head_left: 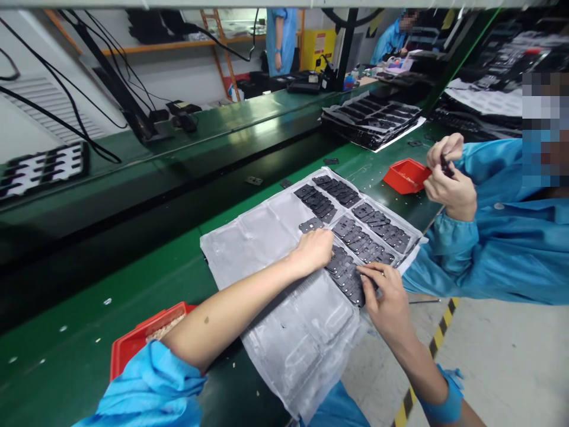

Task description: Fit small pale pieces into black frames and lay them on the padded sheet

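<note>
A grey translucent tray (262,231) lies at a slant on the green bench, its near end reaching past the edge. Overlapping thin black plates (345,274) form rows in its right-hand pockets. My left hand (315,250) is closed at the left end of the nearest row; its fingertips are hidden, so what they hold cannot be made out. At that row's right side, my right hand (387,293) has its thumb and bent fingers against the black plates. Just beyond my left hand, one black plate (311,225) lies apart from the rows.
Under my left forearm stands a red bin (127,350) with small pale pieces. To the right a co-worker's hands (451,178) hold a small dark part near another red bin (405,176). Stacked filled trays (371,118) sit farther back. Loose plates (254,180) lie beyond my tray.
</note>
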Demonstrator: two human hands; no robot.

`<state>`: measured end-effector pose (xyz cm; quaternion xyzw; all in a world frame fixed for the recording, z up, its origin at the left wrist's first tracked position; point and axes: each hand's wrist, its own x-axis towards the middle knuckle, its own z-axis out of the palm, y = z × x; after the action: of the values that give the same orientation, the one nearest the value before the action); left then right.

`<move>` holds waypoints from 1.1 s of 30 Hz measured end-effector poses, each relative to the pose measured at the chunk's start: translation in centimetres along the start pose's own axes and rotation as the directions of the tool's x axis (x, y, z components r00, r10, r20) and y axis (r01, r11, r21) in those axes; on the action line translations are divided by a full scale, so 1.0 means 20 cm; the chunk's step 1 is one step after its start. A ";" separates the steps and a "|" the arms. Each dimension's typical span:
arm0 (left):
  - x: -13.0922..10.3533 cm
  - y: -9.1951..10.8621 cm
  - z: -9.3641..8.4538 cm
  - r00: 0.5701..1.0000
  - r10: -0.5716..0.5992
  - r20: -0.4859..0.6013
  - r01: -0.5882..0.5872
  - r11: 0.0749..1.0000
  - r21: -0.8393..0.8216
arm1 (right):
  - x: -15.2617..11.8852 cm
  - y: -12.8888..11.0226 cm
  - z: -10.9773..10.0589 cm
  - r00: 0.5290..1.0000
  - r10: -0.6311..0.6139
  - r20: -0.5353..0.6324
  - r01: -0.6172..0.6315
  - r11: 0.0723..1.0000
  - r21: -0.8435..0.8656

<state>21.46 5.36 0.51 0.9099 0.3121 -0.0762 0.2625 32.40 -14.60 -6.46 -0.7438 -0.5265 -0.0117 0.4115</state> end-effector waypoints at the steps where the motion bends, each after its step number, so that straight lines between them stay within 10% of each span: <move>1: -0.01 0.01 0.00 1.000 0.008 -0.005 -0.008 1.000 0.002 | 0.01 0.01 0.00 1.000 -0.015 0.004 0.016 1.000 -0.013; 13: -0.09 -0.03 0.04 0.983 0.182 -0.016 -0.182 0.983 0.028 | 0.00 0.05 -0.03 0.987 -0.138 0.077 0.150 0.973 -0.178; 22: -0.19 -0.07 -0.03 0.965 0.258 -0.041 -0.257 0.966 0.030 | 0.02 -0.10 -0.04 1.000 -0.023 -0.020 0.021 0.996 -0.086; 28: -0.59 -0.22 -0.14 0.977 0.118 -0.180 -0.149 0.973 -0.175 | -0.10 -0.42 -0.04 0.983 0.162 -0.092 -0.122 0.934 0.334; 33: -1.12 -0.35 -0.13 0.928 -0.188 -0.323 0.084 0.947 -0.310 | -0.35 -0.76 0.07 0.936 -0.312 0.161 0.119 0.714 0.690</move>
<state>-0.61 -0.44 6.49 0.8363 0.4243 0.1145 0.3278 16.62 -17.55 -1.49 -0.4732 -0.6293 0.2298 0.5720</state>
